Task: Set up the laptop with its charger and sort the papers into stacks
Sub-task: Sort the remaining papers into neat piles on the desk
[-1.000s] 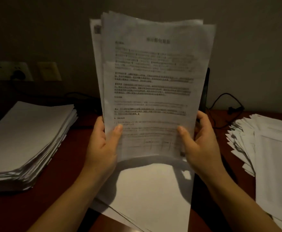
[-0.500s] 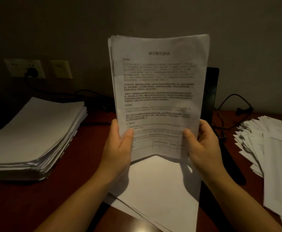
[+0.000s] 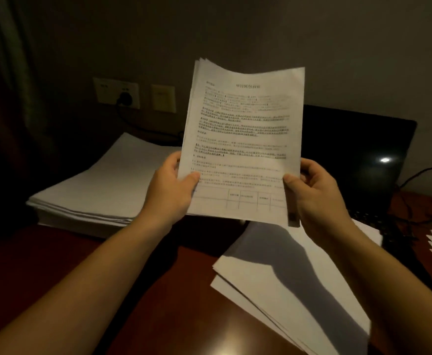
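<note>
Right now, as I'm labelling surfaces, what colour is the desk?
Dark reddish-brown and glossy; the desk shows best in the head view.
</note>
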`<action>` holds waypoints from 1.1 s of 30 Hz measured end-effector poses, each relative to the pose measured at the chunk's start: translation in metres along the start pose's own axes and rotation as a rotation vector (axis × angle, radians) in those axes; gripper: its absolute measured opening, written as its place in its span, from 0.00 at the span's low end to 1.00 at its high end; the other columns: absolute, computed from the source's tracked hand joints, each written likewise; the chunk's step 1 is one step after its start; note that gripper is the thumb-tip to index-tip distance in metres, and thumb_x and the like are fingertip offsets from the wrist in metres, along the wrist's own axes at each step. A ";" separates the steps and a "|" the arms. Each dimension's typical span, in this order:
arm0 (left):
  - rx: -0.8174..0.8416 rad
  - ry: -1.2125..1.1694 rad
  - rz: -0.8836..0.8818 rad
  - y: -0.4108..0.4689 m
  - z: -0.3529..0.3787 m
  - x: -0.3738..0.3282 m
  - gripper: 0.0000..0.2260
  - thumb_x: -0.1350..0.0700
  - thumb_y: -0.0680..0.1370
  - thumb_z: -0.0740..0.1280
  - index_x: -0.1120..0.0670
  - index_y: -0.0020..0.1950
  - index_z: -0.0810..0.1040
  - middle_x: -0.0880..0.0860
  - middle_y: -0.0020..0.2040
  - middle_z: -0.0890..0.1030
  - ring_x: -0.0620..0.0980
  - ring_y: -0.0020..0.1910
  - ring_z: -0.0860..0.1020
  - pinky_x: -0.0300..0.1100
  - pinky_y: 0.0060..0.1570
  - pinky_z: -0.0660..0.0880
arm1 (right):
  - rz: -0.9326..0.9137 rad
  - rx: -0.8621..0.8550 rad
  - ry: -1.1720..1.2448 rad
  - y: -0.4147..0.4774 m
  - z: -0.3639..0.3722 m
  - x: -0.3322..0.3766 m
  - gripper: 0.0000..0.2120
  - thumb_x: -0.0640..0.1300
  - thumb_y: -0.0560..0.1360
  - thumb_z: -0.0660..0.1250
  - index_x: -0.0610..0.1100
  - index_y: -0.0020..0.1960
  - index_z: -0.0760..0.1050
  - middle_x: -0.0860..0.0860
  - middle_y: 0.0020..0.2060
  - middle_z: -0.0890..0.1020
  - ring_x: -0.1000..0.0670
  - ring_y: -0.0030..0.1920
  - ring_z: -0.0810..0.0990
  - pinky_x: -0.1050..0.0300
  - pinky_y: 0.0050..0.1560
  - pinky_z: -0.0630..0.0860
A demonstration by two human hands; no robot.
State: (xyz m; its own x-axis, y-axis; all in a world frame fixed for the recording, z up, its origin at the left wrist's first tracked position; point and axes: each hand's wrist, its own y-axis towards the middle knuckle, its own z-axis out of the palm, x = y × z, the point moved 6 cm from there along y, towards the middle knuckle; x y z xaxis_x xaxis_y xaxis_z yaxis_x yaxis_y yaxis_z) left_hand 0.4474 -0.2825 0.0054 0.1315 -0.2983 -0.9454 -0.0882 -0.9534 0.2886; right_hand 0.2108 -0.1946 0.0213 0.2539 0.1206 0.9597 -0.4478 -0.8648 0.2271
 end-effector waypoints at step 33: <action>0.343 1.041 -0.136 0.071 -0.170 0.081 0.18 0.52 0.81 0.63 0.42 0.71 0.75 0.47 0.76 0.70 0.53 0.74 0.68 0.50 0.74 0.65 | -0.274 0.647 -1.091 0.013 0.239 -0.030 0.34 0.70 0.78 0.48 0.55 0.79 0.53 0.48 0.80 0.52 0.43 0.79 0.49 0.38 0.75 0.51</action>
State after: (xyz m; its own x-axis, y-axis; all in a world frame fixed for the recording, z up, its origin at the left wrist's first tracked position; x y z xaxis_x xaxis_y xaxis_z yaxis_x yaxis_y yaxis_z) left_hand 0.6202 -0.3827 -0.0250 0.9136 -0.2382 -0.3294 -0.2582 -0.9659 -0.0177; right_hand 0.4024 -0.3257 -0.0444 0.9708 0.1381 0.1961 0.1448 -0.9892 -0.0206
